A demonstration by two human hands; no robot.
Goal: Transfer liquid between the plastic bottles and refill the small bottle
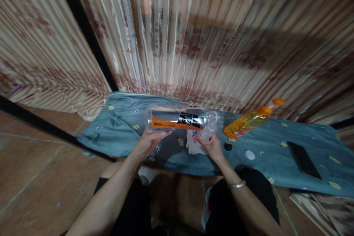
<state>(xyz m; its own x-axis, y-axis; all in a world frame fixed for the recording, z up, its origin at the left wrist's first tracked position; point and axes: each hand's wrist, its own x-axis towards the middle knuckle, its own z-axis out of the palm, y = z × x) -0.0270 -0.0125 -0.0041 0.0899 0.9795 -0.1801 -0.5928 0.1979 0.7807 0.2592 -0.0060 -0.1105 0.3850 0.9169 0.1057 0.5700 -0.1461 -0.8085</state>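
A clear plastic bottle (177, 118) with a silver, black and orange label lies sideways in the air between my hands. Its neck points right and shows no cap. My left hand (151, 141) is closed under the base end, thumb along the lower side. At the neck end, my right hand (212, 146) has its fingers closed around a white cloth or tissue (197, 147) with pink and blue marks, held just under the bottle's shoulder. Part of the cloth is hidden behind the bottle. A silver bangle sits on my right wrist.
An amber liquid bottle with an orange pump top (247, 121) stands right of my hands. A black round cap (228, 146), a white disc (250, 155) and a dark phone (303, 160) lie on the blue patterned cloth (116, 132). Behind hangs a striped curtain (177, 44); a black pole (85, 29) slants left.
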